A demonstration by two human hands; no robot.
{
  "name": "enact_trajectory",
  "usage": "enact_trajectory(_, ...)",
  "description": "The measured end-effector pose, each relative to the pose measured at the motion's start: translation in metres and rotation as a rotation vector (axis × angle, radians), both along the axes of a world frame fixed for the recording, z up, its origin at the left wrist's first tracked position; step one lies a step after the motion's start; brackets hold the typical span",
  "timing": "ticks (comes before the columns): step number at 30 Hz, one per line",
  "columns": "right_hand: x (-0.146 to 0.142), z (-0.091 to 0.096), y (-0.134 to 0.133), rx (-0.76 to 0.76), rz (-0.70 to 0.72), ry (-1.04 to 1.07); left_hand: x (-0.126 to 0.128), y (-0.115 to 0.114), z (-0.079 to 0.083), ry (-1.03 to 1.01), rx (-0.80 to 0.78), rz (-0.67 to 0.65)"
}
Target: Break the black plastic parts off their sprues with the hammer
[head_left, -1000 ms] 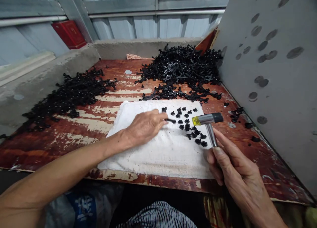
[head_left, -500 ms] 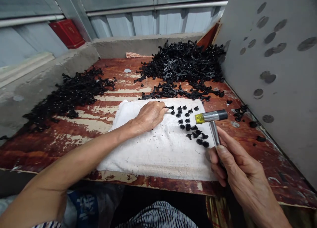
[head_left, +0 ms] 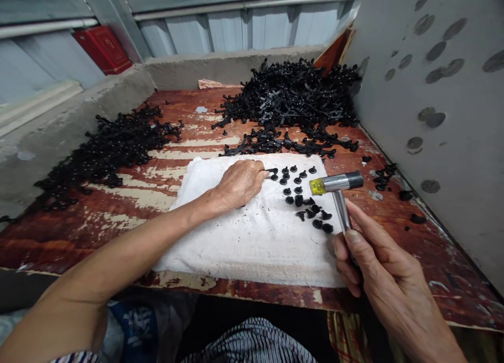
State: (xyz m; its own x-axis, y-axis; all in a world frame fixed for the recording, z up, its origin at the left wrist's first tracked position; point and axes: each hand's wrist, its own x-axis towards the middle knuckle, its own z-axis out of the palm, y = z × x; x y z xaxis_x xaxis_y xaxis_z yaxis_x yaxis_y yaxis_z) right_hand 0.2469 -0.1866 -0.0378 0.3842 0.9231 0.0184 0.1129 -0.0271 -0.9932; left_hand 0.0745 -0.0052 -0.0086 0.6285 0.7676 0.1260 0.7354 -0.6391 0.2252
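Note:
My left hand (head_left: 240, 183) rests on a white cloth pad (head_left: 244, 237), fingers pinched together at a small black plastic piece (head_left: 271, 172) at the edge of a cluster of several small black pieces (head_left: 301, 195). My right hand (head_left: 378, 268) grips the metal handle of a small hammer (head_left: 336, 184) with a yellow face on one end and a black face on the other. The hammer head hovers just right of the cluster, above the cloth.
A big heap of black plastic parts (head_left: 293, 97) lies at the back right of the worn red wooden board (head_left: 118, 216), another heap (head_left: 106, 147) at the left. A grey spotted panel (head_left: 444, 116) walls the right side; a concrete ledge (head_left: 71, 116) runs left and behind.
My left hand has shifted slightly up and away on the cloth with the small piece. The hammer has stayed almost where it was.

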Motion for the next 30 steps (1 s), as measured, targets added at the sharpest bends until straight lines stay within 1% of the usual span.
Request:
enact_trajectory(15,0.0001,-0.0008,-0.0004,-0.011,-0.024,-0.009,0.0021,-0.0023,0.0031,0.023,-0.026,0.025)
enact_trajectory(21,-0.0013,0.0018,0.0007,-0.03,-0.038,-0.005,0.0028,-0.0028,0.0012,0.047,-0.02,0.043)
enact_trajectory(30,0.001,-0.0033,-0.0002,-0.017,-0.008,-0.077,0.0081,-0.0051,-0.0024,0.104,0.04,0.059)
